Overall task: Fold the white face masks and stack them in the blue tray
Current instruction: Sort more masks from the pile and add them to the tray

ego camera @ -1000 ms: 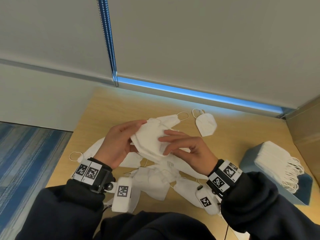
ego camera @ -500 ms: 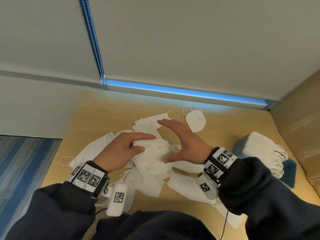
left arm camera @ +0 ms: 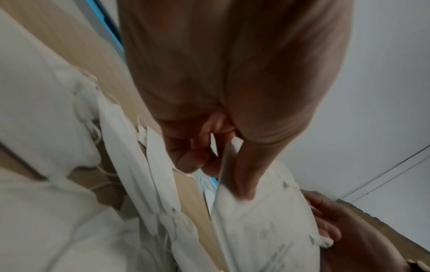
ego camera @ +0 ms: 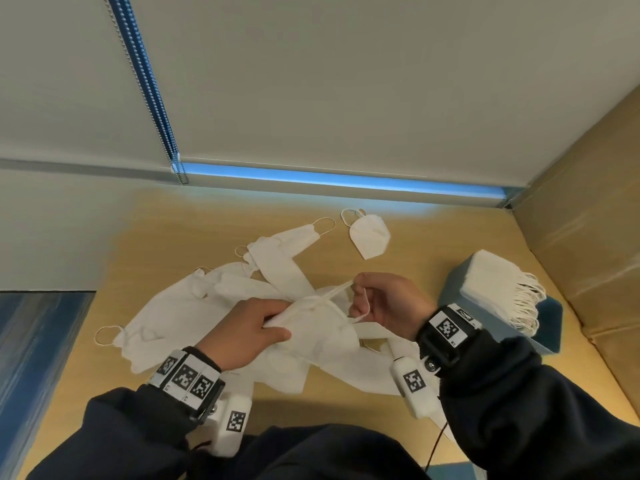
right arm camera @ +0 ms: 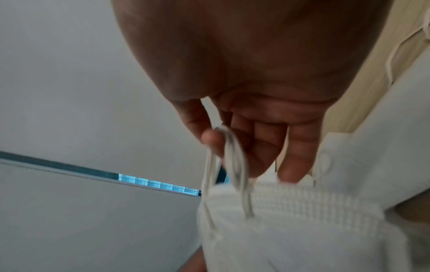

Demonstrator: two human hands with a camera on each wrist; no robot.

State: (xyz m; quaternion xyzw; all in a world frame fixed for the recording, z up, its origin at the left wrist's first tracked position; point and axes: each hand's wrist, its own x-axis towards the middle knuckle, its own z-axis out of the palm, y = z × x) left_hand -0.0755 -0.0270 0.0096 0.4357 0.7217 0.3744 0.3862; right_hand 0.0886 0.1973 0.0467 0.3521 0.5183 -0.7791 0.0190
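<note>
I hold one white face mask (ego camera: 318, 327) above the pile in the middle of the table. My left hand (ego camera: 273, 323) pinches its left edge between thumb and fingers; the left wrist view shows the mask (left arm camera: 263, 220) gripped there. My right hand (ego camera: 363, 299) pinches the mask's ear loops (right arm camera: 232, 165) and draws them up and to the right. Several loose unfolded masks (ego camera: 194, 306) lie spread beneath. At the right stands the blue tray (ego camera: 550, 317) holding a stack of folded masks (ego camera: 498, 282), loops hanging to the right.
One folded mask (ego camera: 369, 235) lies alone toward the back of the wooden table (ego camera: 180, 223). A brown cardboard wall (ego camera: 588, 209) borders the table's right side. A window blind with a bead chain (ego camera: 152, 95) hangs behind. Blue carpet (ego camera: 34, 358) shows at left.
The mask was being pressed flat between both hands; now my left hand grips its edge and my right hand has taken the ear loops and pulled them up.
</note>
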